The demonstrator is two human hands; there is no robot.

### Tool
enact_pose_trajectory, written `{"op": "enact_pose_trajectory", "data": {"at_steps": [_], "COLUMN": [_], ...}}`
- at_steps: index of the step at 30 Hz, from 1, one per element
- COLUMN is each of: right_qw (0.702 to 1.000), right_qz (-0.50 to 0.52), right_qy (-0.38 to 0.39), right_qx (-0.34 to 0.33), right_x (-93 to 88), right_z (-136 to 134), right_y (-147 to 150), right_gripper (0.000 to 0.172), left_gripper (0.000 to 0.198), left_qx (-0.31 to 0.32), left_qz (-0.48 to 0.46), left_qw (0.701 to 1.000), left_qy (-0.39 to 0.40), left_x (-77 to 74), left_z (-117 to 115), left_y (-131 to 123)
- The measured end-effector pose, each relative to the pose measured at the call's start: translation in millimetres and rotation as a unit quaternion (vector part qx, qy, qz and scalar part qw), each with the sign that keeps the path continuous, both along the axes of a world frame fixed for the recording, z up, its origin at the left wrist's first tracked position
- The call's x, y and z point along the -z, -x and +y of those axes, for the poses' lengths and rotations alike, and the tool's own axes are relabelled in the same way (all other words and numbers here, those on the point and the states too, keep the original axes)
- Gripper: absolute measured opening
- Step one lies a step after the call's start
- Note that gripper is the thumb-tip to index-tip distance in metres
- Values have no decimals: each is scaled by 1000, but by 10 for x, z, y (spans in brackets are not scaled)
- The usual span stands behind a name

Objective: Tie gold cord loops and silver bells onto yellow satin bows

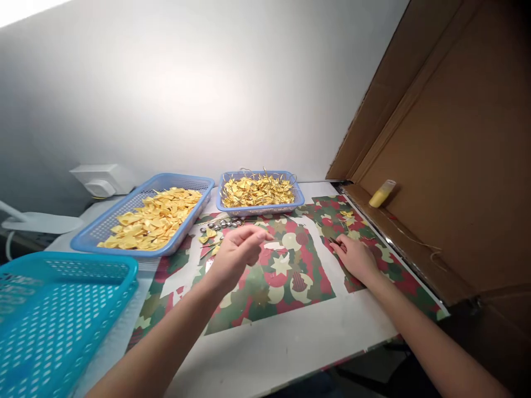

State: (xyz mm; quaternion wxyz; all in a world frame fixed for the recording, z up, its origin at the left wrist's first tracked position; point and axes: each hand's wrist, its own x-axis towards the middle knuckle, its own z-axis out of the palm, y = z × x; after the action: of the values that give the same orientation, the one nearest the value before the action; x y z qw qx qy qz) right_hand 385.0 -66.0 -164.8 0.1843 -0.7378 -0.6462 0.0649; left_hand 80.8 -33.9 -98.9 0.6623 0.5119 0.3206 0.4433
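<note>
My left hand point(243, 249) is closed in a pinch above the patterned sheet point(265, 315); whatever its fingertips hold is too small to make out. To the right, my right hand point(354, 257) rests low over the sheet, fingers closed on a thin dark pointed tool point(333, 241). Left of my left hand lie several shiny round beads point(224, 223) and a few yellow petal-like pieces point(207, 236) with thin stems. A small yellow flower-like piece point(347, 216) with thin stems lies beyond my right hand.
Two blue baskets stand at the back: a larger basket point(83, 241) of yellow petals and a smaller basket point(259, 210) of petals with gold wires. A turquoise basket point(133, 271) sits front left. Cardboard point(448, 166) walls the right side, with a yellow-filled tube point(381, 193) on its ledge.
</note>
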Motion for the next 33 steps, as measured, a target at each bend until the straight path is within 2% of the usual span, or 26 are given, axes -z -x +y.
{"op": "enact_pose_trajectory", "data": {"at_steps": [5, 11, 13, 16, 17, 18, 19, 20, 21, 22, 23, 25, 27, 30, 33], "right_qw": [999, 994, 988, 970, 949, 854, 715, 576, 466, 399, 360, 331, 330, 348, 381], "right_qz": [0, 80, 128, 232, 304, 494, 649, 750, 814, 858, 886, 923, 927, 922, 913], "right_qy": [-46, -71, -80, -54, -3, 108, 221, 298, 328, 311, 286, 194, 179, 168, 144], "right_qx": [-19, -24, -21, -40, -82, -120, -134, -130, -114, -90, -66, -25, -13, -11, -16], "right_x": [21, -75, -154, -286, -330, -376, -425, -477, -530, -583, -630, -696, -712, -670, -613], "right_z": [108, 235, 155, -162, -294, -413, -506, -559, -566, -529, -455, -249, -50, 111, 145], "right_y": [-36, -81, 96, 701, 968, 1241, 1500, 1726, 1903, 2024, 2087, 2061, 1914, 1669, 1515], "right_gripper": [25, 27, 30, 46, 53, 59, 66, 69, 65, 57, 46, 26, 25, 35, 32], "left_gripper": [25, 22, 22, 23, 24, 23, 23, 22, 22, 22, 21, 23, 28, 32, 37], "left_qx": [-91, -101, -100, -80, -70, -61, -51, -41, -30, -16, -6, 4, 6, -21, -68], "left_qz": [-85, -121, -120, -88, -70, -51, -34, -18, -3, 13, 30, 53, 81, 140, 161], "left_qw": [992, 985, 983, 982, 982, 980, 978, 976, 973, 971, 966, 960, 962, 960, 960], "left_qy": [-10, -63, -97, -144, -162, -181, -199, -215, -228, -240, -257, -276, -260, -242, -218], "left_x": [-229, -507, -637, -814, -859, -895, -921, -936, -940, -931, -907, -810, -646, -321, -18], "left_z": [4, 66, 107, 116, 92, 49, -12, -91, -184, -288, -399, -615, -794, -948, -1002], "left_y": [248, 245, 178, 43, -2, -40, -68, -83, -80, -60, -21, 98, 241, 409, 452]}}
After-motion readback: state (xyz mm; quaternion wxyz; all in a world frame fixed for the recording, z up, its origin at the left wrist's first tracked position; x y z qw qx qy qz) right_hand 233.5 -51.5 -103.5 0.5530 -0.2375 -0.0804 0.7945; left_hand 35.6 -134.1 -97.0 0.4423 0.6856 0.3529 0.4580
